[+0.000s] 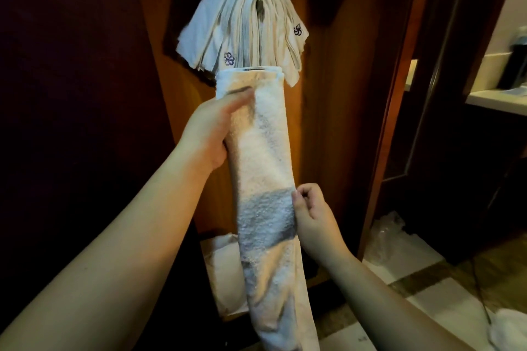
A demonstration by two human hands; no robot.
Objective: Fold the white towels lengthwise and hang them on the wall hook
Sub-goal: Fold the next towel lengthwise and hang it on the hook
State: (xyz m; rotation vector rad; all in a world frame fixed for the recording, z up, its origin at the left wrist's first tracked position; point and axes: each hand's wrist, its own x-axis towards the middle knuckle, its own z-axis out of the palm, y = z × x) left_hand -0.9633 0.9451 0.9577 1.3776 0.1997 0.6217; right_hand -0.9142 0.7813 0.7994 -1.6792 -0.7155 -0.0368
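— Wooden wall panel (322,94), hung towels (242,23) crowding the hook?
— Yes. Left hand (208,134) grips the folded towel (265,179) just below; right hand (310,214) pinches its edge. Overloaded, it may slide off.

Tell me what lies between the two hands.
In the head view, only the folded towel spans the stretch: the left hand grips it near the top, the right hand pinches its edge lower down. Nothing else lies between them.
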